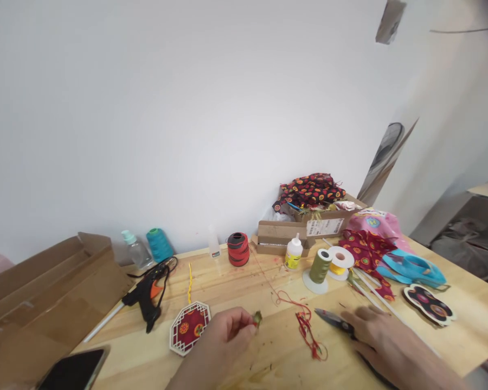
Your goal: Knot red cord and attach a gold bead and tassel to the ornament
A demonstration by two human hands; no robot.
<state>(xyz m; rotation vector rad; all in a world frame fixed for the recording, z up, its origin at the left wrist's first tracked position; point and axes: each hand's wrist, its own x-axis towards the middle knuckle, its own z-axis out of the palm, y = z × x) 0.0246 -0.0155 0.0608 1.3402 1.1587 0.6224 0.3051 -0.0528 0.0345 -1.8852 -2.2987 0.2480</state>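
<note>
My left hand is closed in a pinch on a small green piece, whose exact kind I cannot make out. Beside that hand lies an octagonal ornament with a white lattice frame, dark red patterned fabric and a yellow cord. At the right, my right hand is closed over the handles of a pair of scissors, their blades pointing left on the table. Between my hands a tangle of red cord lies on the wood, with a thin strand running back to the red spool.
A glue gun, phone and cardboard box occupy the left. Behind stand a glue bottle, a green thread spool and a yellow ribbon reel. Red fabric, blue ribbon and a flower-shaped ornament lie right.
</note>
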